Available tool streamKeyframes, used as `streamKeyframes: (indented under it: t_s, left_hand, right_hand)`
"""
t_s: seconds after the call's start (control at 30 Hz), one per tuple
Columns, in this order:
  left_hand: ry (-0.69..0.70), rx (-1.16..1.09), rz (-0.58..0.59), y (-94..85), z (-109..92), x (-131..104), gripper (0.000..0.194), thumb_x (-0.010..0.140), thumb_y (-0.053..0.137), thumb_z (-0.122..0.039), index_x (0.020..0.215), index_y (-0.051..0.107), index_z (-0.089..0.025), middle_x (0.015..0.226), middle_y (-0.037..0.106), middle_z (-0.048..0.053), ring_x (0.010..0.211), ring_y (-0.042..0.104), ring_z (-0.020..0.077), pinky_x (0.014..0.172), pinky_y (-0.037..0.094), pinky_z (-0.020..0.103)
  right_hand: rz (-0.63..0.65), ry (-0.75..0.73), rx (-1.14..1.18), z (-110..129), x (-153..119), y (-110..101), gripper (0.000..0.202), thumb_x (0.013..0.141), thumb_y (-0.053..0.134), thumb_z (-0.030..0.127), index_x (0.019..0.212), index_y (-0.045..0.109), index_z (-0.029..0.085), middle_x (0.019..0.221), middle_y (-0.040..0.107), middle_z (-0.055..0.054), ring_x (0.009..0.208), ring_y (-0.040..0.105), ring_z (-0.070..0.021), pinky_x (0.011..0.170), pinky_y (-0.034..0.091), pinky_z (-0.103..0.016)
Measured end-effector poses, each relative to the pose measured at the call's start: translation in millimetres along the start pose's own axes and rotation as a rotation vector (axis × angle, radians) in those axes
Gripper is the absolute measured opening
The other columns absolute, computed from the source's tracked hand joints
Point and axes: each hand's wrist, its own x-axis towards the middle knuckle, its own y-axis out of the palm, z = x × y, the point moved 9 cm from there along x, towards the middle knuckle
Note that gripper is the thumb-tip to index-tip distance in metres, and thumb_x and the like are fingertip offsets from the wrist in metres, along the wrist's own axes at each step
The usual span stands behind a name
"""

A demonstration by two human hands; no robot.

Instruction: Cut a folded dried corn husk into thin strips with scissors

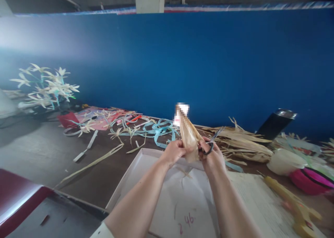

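1. The dried husk (190, 137) is held up between the two hands, above the far edge of a white tray, narrow end up and broad end down.
2. The left hand (175, 152) pinches its lower left side; the right hand (213, 156) grasps its right side. Gripped from both sides, the husk seems held that way to spread flat and steady.
3. The right hand also carries the scissors (215, 136), blades pointing up and away – probably so the fingers can handle the husk without putting the tool down.
4. Below, the tray (164, 206) holds a small husk scrap (184, 173); it likely serves to catch trimmings.
5. Behind the right hand, a husk pile (242, 144) lies on the desk (101, 179), presumably within easy reach.
6. Farther out are blue ribbon (159, 130), a yellow glue gun (300, 203) and a dark flask (272, 125). Pale flowers (52, 87) stand far left – well apart, perhaps to avoid crushing.
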Motion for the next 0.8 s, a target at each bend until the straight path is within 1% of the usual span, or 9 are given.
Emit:
streamKeyframes:
  t_s: [0.1, 0.17, 0.23, 0.33, 0.47, 0.57, 0.67, 0.73, 0.8]
  left_hand:
    - [0.002, 0.108, -0.087, -10.1, 1.0, 0.3, 0.032, 0.057, 0.074, -0.035, 0.077, 0.068, -0.01, 0.072, 0.065, 0.007, 0.06, 0.057, 0.0146, 0.059, 0.045, 0.024]
    - [0.016, 0.164, -0.162, -19.7, 0.6, 0.6, 0.031, 0.06, 0.071, -0.038, 0.076, 0.069, -0.011, 0.066, 0.064, 0.005, 0.054, 0.053, 0.0121, 0.052, 0.041, 0.021]
    - [0.025, 0.194, -0.213, -26.7, 0.2, 1.1, 0.032, 0.061, 0.07, -0.041, 0.074, 0.069, -0.012, 0.06, 0.06, 0.003, 0.049, 0.049, 0.0101, 0.047, 0.035, 0.02]
    - [0.049, 0.232, -0.259, -32.2, -3.7, 1.1, 0.032, 0.061, 0.069, -0.043, 0.069, 0.068, -0.012, 0.053, 0.055, 0.001, 0.045, 0.044, 0.009, 0.044, 0.03, 0.02]
    - [0.074, 0.311, -0.351, -40.1, -14.6, -2.0, 0.03, 0.058, 0.071, -0.041, 0.059, 0.066, -0.012, 0.047, 0.05, -0.001, 0.043, 0.04, 0.008, 0.043, 0.028, 0.02]
    - [0.102, 0.295, -0.432, -49.8, -22.0, -4.2, 0.029, 0.057, 0.071, -0.041, 0.062, 0.067, -0.012, 0.049, 0.051, -0.001, 0.044, 0.042, 0.0086, 0.044, 0.03, 0.02]
    - [0.144, 0.219, -0.541, -65.5, -25.6, -5.5, 0.03, 0.06, 0.068, -0.042, 0.07, 0.068, -0.013, 0.052, 0.054, -0.001, 0.046, 0.044, 0.0087, 0.046, 0.033, 0.019]
    - [0.168, 0.176, -0.615, -76.7, -26.1, -6.1, 0.032, 0.062, 0.066, -0.043, 0.072, 0.068, -0.013, 0.052, 0.053, -0.002, 0.047, 0.044, 0.0083, 0.046, 0.033, 0.019]
    - [0.194, 0.152, -0.675, -85.6, -27.6, -7.1, 0.032, 0.064, 0.065, -0.044, 0.071, 0.066, -0.012, 0.052, 0.052, -0.002, 0.047, 0.044, 0.0079, 0.045, 0.032, 0.018]
  right_hand:
    - [-0.025, -0.015, -0.039, 2.5, -1.0, -1.2, 0.046, 0.056, 0.078, 0.038, 0.093, 0.058, 0.021, 0.06, 0.058, 0.004, 0.046, 0.049, -0.0083, 0.039, 0.034, -0.018]
    - [-0.028, -0.02, -0.044, 3.6, -1.9, 0.0, 0.047, 0.055, 0.079, 0.038, 0.094, 0.059, 0.021, 0.061, 0.058, 0.003, 0.046, 0.049, -0.0083, 0.038, 0.034, -0.018]
    - [-0.03, -0.027, -0.03, 4.6, -2.5, 1.0, 0.047, 0.054, 0.08, 0.037, 0.094, 0.059, 0.021, 0.063, 0.057, 0.003, 0.048, 0.05, -0.0082, 0.038, 0.035, -0.017]
    - [-0.023, -0.038, -0.03, 4.7, -1.9, 1.6, 0.047, 0.054, 0.08, 0.037, 0.093, 0.059, 0.021, 0.064, 0.057, 0.003, 0.05, 0.051, -0.0084, 0.039, 0.035, -0.017]
    - [0.042, -0.042, -0.077, 2.4, -0.9, 5.8, 0.046, 0.054, 0.079, 0.039, 0.091, 0.06, 0.02, 0.066, 0.058, 0.002, 0.057, 0.054, -0.0115, 0.044, 0.038, -0.021]
    - [0.078, -0.002, -0.134, -2.9, -2.5, 8.3, 0.044, 0.054, 0.079, 0.041, 0.089, 0.062, 0.02, 0.067, 0.06, 0.002, 0.056, 0.053, -0.0115, 0.046, 0.039, -0.022]
    - [0.123, 0.044, -0.214, -8.4, -5.7, 11.0, 0.041, 0.058, 0.076, 0.045, 0.089, 0.063, 0.021, 0.07, 0.063, 0.001, 0.059, 0.054, -0.012, 0.047, 0.038, -0.022]
    - [0.16, 0.074, -0.262, -11.5, -8.4, 12.9, 0.04, 0.06, 0.074, 0.047, 0.088, 0.063, 0.021, 0.073, 0.065, -0.001, 0.06, 0.055, -0.0127, 0.045, 0.036, -0.021]
    - [0.237, 0.112, -0.293, -14.9, -12.8, 18.5, 0.038, 0.062, 0.073, 0.049, 0.084, 0.062, 0.02, 0.072, 0.065, -0.003, 0.058, 0.054, -0.0125, 0.041, 0.029, -0.02]
